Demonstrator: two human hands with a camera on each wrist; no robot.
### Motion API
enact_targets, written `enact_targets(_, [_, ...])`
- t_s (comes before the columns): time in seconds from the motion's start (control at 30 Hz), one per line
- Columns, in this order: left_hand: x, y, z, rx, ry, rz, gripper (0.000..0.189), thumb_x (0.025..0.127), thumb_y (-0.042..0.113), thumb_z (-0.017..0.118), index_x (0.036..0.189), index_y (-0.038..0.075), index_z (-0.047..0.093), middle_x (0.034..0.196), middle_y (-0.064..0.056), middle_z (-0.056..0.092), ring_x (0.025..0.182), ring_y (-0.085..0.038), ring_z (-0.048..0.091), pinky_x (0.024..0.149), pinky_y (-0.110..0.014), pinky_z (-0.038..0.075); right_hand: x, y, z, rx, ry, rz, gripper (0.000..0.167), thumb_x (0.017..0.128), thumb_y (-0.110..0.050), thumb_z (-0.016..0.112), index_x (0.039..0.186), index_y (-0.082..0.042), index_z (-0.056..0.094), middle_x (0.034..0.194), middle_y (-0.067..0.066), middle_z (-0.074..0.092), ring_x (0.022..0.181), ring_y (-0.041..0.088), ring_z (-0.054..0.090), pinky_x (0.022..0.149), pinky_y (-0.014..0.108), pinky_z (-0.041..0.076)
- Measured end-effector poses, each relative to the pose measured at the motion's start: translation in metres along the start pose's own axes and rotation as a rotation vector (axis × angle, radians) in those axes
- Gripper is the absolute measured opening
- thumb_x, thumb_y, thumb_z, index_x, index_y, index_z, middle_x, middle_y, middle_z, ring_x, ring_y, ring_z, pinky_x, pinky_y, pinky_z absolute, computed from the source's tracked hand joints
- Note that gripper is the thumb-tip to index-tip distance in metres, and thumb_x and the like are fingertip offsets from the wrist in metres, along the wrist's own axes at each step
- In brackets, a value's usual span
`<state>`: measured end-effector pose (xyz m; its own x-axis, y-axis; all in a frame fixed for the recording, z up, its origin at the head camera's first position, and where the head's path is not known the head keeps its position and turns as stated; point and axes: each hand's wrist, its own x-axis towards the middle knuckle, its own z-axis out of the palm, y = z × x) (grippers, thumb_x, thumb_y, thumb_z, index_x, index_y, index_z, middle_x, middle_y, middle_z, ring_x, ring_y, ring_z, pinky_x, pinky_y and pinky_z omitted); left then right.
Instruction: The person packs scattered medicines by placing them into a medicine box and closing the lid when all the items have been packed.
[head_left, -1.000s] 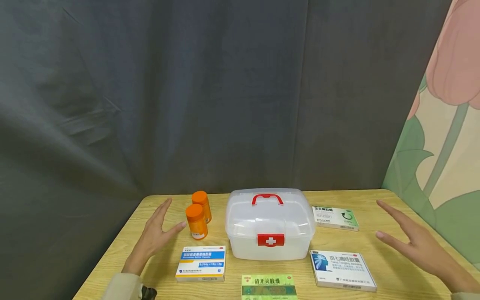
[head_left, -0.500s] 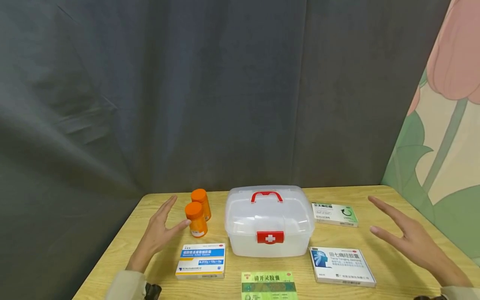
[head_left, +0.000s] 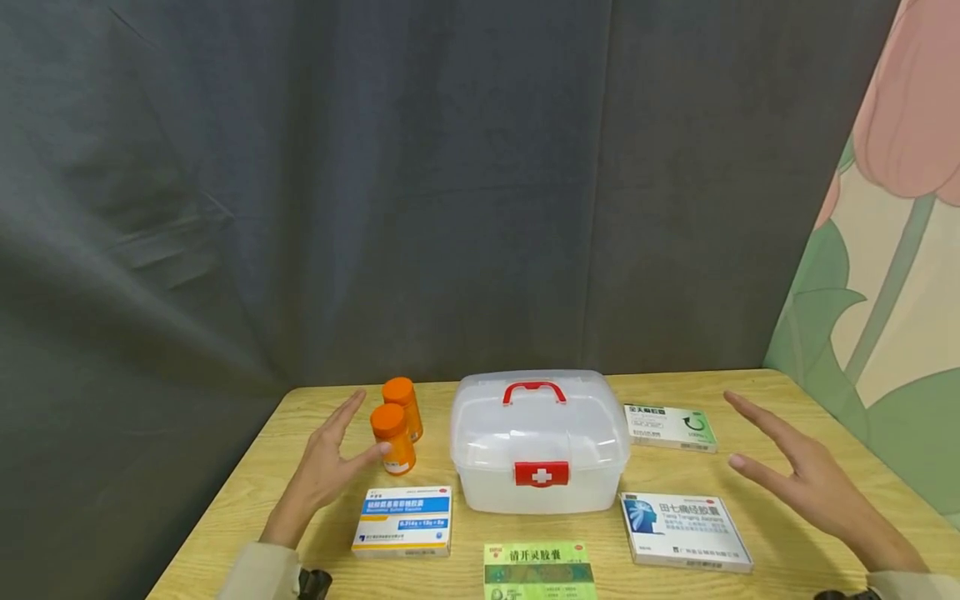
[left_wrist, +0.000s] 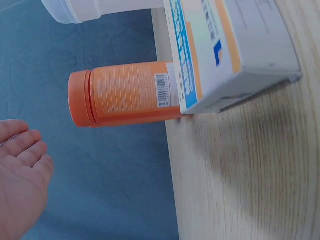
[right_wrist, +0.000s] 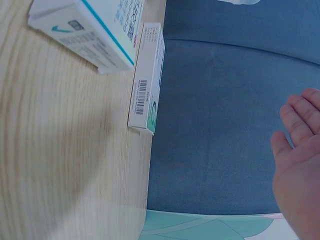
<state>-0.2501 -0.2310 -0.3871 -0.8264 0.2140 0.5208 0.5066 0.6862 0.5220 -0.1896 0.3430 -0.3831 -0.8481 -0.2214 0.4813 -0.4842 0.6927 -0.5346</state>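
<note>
My left hand [head_left: 326,468] hovers at the left of the table, fingers straight and thumb apart, holding nothing. Its thumb tip overlaps the front orange bottle [head_left: 393,440] in the head view; whether they touch I cannot tell. A second orange bottle [head_left: 405,405] stands just behind. Nearer me lies a blue-and-white medicine box [head_left: 402,522]. On the right, my right hand [head_left: 806,479] is held in the air with extended fingers and nothing in it. Beside it lie a white medicine box with a blue head picture [head_left: 686,532] and a green-and-white medicine box [head_left: 670,427].
A clear plastic first-aid box [head_left: 540,442] with a red handle and red latch stands mid-table, its lid closed. In front lies a green medicine box [head_left: 538,572], cut off by the frame. A dark curtain [head_left: 450,192] hangs behind the wooden table [head_left: 225,533].
Both hands have drifted inward a little, the left one to the right and the right one to the left. The bottles and boxes stay in place; the head view has shifted slightly.
</note>
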Motion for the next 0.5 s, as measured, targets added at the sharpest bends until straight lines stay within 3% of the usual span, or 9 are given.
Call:
enact_targets(0.07, [0.0,0.0015,0.001,-0.01,-0.005,0.0,0.082,0.083,0.032,0.075,0.147,-0.001,0.036,0.149,-0.024,0.036,0.133,-0.046,0.034,0.099,-0.065,0.033,0.0011,-0.0011,0.001,0.002,0.002,-0.004,0.075,0.092,-0.011,0.064,0.154,-0.027,0.026,0.153,-0.021,0.022,0.13,-0.013,0.015,0.102,0.072,0.013])
enact_targets(0.1, [0.0,0.0024,0.0016,-0.013,-0.007,0.002,0.082,0.083,0.032,0.075,0.147,-0.001,0.036,0.149,-0.024,0.035,0.133,-0.046,0.034,0.099,-0.065,0.033,0.0014,-0.0015,0.0017,0.0,0.004,-0.008,0.075,0.092,-0.011,0.064,0.154,-0.026,0.026,0.154,-0.02,0.023,0.13,-0.013,0.015,0.107,0.066,0.012])
enact_targets(0.2, [0.0001,0.0046,0.0038,-0.024,-0.01,0.002,0.082,0.083,0.033,0.075,0.147,-0.001,0.037,0.149,-0.022,0.036,0.133,-0.046,0.034,0.1,-0.065,0.033,0.0021,-0.0026,0.004,-0.011,0.017,-0.036,0.074,0.091,-0.009,0.065,0.154,-0.023,0.029,0.154,-0.015,0.026,0.132,-0.011,0.017,0.112,0.035,0.011])
enact_targets(0.3, [-0.0001,0.0055,0.0061,-0.032,-0.007,0.006,0.081,0.083,0.034,0.075,0.147,0.0,0.038,0.149,-0.021,0.037,0.133,-0.045,0.034,0.1,-0.065,0.031,0.0021,-0.0031,0.006,-0.018,0.027,-0.055,0.073,0.09,-0.008,0.066,0.153,-0.02,0.031,0.154,-0.013,0.029,0.133,-0.01,0.019,0.101,0.012,0.009])
enact_targets(0.5, [-0.0003,0.0061,0.0073,-0.045,0.001,0.01,0.08,0.083,0.035,0.074,0.147,0.002,0.039,0.148,-0.019,0.039,0.133,-0.044,0.035,0.1,-0.066,0.031,0.004,-0.005,0.0094,-0.011,0.035,-0.058,0.074,0.089,-0.008,0.067,0.153,-0.02,0.032,0.152,-0.018,0.028,0.132,-0.011,0.019,0.101,0.011,0.01])
